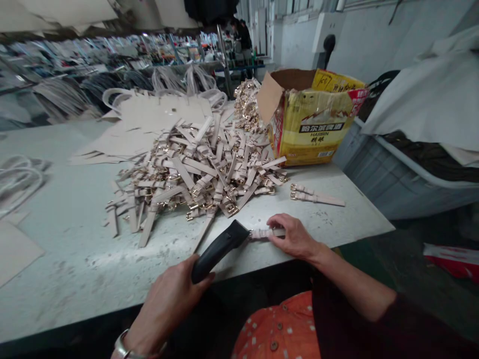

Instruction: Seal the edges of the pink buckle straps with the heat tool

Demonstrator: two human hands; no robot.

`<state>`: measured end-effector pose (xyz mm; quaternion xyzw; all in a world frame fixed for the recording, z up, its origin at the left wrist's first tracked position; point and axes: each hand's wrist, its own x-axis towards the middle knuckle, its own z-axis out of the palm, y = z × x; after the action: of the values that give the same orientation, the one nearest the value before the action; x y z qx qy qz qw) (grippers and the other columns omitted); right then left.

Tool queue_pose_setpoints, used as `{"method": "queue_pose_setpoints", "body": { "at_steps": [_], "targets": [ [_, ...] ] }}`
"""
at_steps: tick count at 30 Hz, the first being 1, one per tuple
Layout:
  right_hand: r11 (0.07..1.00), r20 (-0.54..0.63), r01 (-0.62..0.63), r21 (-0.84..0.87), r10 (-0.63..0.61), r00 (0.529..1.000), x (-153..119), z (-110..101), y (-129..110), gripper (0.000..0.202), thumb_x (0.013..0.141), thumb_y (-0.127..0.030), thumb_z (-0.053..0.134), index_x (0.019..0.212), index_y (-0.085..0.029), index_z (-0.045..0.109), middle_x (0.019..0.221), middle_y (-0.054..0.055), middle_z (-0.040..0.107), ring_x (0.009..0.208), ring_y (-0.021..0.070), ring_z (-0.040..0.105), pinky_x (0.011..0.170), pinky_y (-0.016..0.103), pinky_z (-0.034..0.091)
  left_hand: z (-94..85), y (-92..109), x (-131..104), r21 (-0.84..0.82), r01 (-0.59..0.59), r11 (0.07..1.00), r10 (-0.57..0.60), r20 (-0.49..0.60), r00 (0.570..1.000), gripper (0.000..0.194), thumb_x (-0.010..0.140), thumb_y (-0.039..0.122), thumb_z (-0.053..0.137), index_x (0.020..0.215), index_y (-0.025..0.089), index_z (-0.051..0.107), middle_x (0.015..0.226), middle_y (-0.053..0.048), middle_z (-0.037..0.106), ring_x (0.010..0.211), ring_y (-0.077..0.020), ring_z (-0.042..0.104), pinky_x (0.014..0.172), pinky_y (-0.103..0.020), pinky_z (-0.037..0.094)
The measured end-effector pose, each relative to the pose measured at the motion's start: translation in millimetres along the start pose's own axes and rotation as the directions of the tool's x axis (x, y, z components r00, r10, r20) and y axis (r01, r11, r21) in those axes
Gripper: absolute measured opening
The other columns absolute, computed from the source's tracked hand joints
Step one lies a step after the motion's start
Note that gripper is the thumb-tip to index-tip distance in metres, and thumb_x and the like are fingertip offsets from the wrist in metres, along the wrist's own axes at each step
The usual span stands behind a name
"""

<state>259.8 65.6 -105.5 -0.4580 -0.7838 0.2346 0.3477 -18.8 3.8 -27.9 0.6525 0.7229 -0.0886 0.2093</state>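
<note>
My left hand (168,301) grips a black handheld tool (219,248) by its handle, near the front edge of the pale table (75,249). The tool's head touches the end of a beige strap (264,233) lying flat on the table. My right hand (294,235) presses down on that strap's other end. Just beyond lies a big heap of beige straps with gold buckles (198,172). Two finished-looking straps (316,195) lie side by side to the right of the heap.
An open yellow cardboard box (314,119) stands at the back right, a pile of gold buckles (247,104) beside it. Flat beige cut pieces (145,122) lie behind the heap. A grey bin (404,174) stands off the table's right edge. White cords (18,177) lie far left.
</note>
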Motion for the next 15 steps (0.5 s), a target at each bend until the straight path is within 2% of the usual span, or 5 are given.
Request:
{"method": "queue_pose_setpoints", "body": {
  "at_steps": [3, 6, 9, 12, 15],
  "targets": [
    [0.995, -0.100, -0.051, -0.089, 0.042, 0.994, 3.2, -37.7, 19.0, 0.017, 0.070, -0.016, 0.062, 0.086, -0.019, 0.059, 0.082, 0.002, 0.062, 0.076, 0.0166, 0.057, 0.069, 0.027, 0.045, 3.6, -13.6, -10.7, -0.029, 0.039, 0.999, -0.038, 0.017, 0.999, 0.030, 0.077, 0.049, 0.047, 0.091, 0.025, 0.059, 0.074, -0.002, 0.069, 0.072, -0.0205, 0.064, 0.059, -0.025, 0.036],
    [0.973, -0.183, -0.123, -0.196, 0.087, 0.979, 5.7, -77.9, 51.0, 0.018, 0.071, -0.019, 0.062, 0.089, -0.019, 0.061, 0.085, 0.003, 0.064, 0.078, 0.0179, 0.060, 0.072, 0.028, 0.046, 5.7, -22.0, -18.9, -0.066, 0.082, 0.994, -0.080, 0.036, 0.996, 0.031, 0.078, 0.050, 0.045, 0.092, 0.025, 0.058, 0.076, -0.002, 0.069, 0.074, -0.0211, 0.065, 0.060, -0.025, 0.037],
    [0.929, -0.207, -0.152, -0.336, 0.085, 0.975, 7.2, -104.0, 81.6, 0.017, 0.070, -0.021, 0.060, 0.086, -0.019, 0.064, 0.086, 0.004, 0.065, 0.081, 0.0210, 0.060, 0.075, 0.032, 0.046, 6.6, -24.1, -23.8, -0.089, 0.106, 0.990, -0.101, 0.058, 0.993, 0.032, 0.080, 0.049, 0.043, 0.093, 0.024, 0.058, 0.077, -0.002, 0.069, 0.076, -0.0216, 0.066, 0.060, -0.025, 0.037],
    [0.882, -0.237, -0.153, -0.446, 0.049, 0.970, 10.7, -108.1, 93.4, 0.019, 0.068, -0.020, 0.060, 0.086, -0.019, 0.066, 0.089, 0.006, 0.066, 0.088, 0.0255, 0.058, 0.080, 0.038, 0.045, 7.9, -23.0, -26.4, -0.089, 0.114, 0.989, -0.108, 0.078, 0.991, 0.032, 0.079, 0.049, 0.044, 0.092, 0.024, 0.058, 0.077, -0.003, 0.070, 0.078, -0.0227, 0.066, 0.061, -0.026, 0.038],
    [0.886, -0.308, -0.133, -0.444, -0.012, 0.951, 23.6, -90.2, 78.6, 0.020, 0.071, -0.015, 0.059, 0.090, -0.018, 0.067, 0.093, 0.008, 0.066, 0.092, 0.0270, 0.056, 0.084, 0.043, 0.044, 9.3, -21.4, -27.7, -0.096, 0.098, 0.991, -0.090, 0.085, 0.992, 0.032, 0.080, 0.048, 0.042, 0.093, 0.023, 0.058, 0.076, -0.003, 0.069, 0.077, -0.0226, 0.066, 0.061, -0.026, 0.039]
  ]
}}
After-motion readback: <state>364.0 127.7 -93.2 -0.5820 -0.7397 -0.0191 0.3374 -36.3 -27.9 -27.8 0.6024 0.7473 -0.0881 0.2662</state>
